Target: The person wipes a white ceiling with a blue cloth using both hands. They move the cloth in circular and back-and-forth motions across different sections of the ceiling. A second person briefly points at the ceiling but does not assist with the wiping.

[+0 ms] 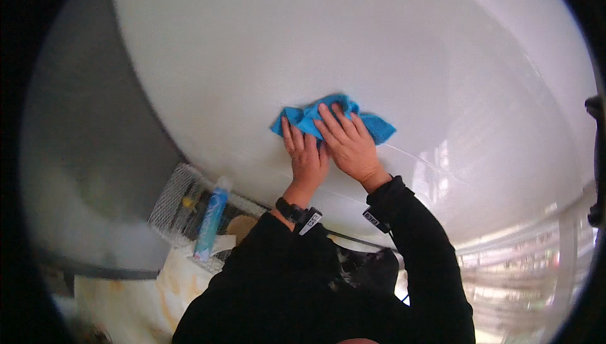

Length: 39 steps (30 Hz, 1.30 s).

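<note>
A crumpled blue cloth (378, 127) lies against a large, smooth white panel (265, 45). My left hand (305, 157) presses on the cloth's left part, its fingers pointing up the picture and close together. On the cloth's middle and right part rests my right hand (350, 147), with fingers slightly spread. The two hands nearly touch at the thumbs. The cloth is pinned flat under the fingers rather than enclosed in a fist. A dark band with a small marked device sits on each wrist or cuff.
At lower left, a wire mesh basket (173, 192) holds a blue and teal can or bottle (212, 221) with a white cap. Left of the panel stands a dark grey surface (80, 154). A stained whitish sheet (123, 301) lies below the basket.
</note>
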Motion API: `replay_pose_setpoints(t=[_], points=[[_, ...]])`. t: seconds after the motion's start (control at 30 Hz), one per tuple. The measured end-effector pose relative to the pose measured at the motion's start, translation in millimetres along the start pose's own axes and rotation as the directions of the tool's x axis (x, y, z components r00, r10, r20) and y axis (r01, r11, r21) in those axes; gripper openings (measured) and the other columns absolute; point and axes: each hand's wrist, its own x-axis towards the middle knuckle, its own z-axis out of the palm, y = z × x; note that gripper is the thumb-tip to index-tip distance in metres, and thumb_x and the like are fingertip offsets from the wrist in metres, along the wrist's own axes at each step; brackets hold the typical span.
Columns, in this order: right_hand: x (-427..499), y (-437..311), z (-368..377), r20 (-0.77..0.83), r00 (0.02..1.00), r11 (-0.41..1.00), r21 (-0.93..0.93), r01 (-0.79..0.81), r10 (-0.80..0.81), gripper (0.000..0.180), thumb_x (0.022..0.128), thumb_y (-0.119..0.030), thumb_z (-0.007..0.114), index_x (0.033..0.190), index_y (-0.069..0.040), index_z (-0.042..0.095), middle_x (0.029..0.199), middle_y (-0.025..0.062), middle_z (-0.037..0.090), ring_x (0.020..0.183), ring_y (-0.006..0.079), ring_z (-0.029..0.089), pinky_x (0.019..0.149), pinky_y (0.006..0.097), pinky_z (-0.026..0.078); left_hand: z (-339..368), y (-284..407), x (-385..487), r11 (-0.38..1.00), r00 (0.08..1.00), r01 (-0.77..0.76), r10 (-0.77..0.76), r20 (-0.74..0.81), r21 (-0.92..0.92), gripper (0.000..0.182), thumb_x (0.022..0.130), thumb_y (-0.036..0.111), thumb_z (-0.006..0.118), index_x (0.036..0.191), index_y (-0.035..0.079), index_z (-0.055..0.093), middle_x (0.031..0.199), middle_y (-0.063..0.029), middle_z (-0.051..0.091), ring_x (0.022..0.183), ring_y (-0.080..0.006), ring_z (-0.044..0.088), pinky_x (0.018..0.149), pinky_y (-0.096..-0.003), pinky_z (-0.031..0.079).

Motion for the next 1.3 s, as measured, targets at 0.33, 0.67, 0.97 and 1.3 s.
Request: replay_pose_setpoints(t=[0.33, 0.67, 0.97, 1.3], points=[[-104, 52, -69, -0.361, 0.707, 0.746, -0.044, -0.664, 0.608, 0.065, 0.085, -0.026, 0.054, 0.146, -0.004, 0.047, 0.160, 0.0275, 0.021, 0.147, 0.0504, 0.017, 0.117, 0.0576, 0.016, -1, 111, 24, 0.845, 0.793, -0.462, 0.530, 0.301, -0.270, 0.046, 0.092, 0.013, 0.058, 0.138, 0.015, 0.057, 0.152, -0.0101, 0.040, 0.144, -0.0350, 0.030, 0.114, -0.0569, 0.023], [-100, 58, -89, -0.580, 0.496, 0.646, 0.071, -0.760, 0.647, 0.076, 0.088, -0.034, 0.055, 0.152, -0.001, 0.033, 0.161, 0.0288, 0.015, 0.149, 0.0502, 0.010, 0.119, 0.0577, 0.012, -11, 150, 30, 0.782, 0.768, -0.560, 0.614, 0.184, -0.274, 0.036, 0.092, 0.012, 0.058, 0.127, 0.005, 0.062, 0.152, -0.0100, 0.043, 0.145, -0.0337, 0.030, 0.116, -0.0522, 0.022], [-158, 175, -122, -0.771, 0.417, 0.620, -0.037, -0.784, 0.481, 0.078, 0.079, -0.025, 0.054, 0.153, -0.009, 0.034, 0.157, 0.0298, 0.025, 0.144, 0.0505, 0.021, 0.118, 0.0569, 0.017, -88, 75, -82, 0.773, 0.649, -0.453, 0.627, 0.431, -0.443, 0.033, 0.092, 0.014, 0.058, 0.123, 0.007, 0.068, 0.144, -0.0188, 0.050, 0.139, -0.0401, 0.037, 0.111, -0.0543, 0.030], [-306, 336, -170, -0.750, 0.573, 0.483, -0.387, -0.786, 0.331, 0.064, 0.089, -0.034, 0.068, 0.145, -0.013, 0.045, 0.156, 0.0197, 0.033, 0.138, 0.0494, 0.032, 0.113, 0.0604, 0.027, -158, -20, -148, 0.990, 0.708, -0.083, 0.138, 0.693, -0.112, 0.028, 0.093, 0.018, 0.059, 0.115, 0.004, 0.069, 0.139, -0.0218, 0.053, 0.137, -0.0435, 0.039, 0.109, -0.0554, 0.033]])
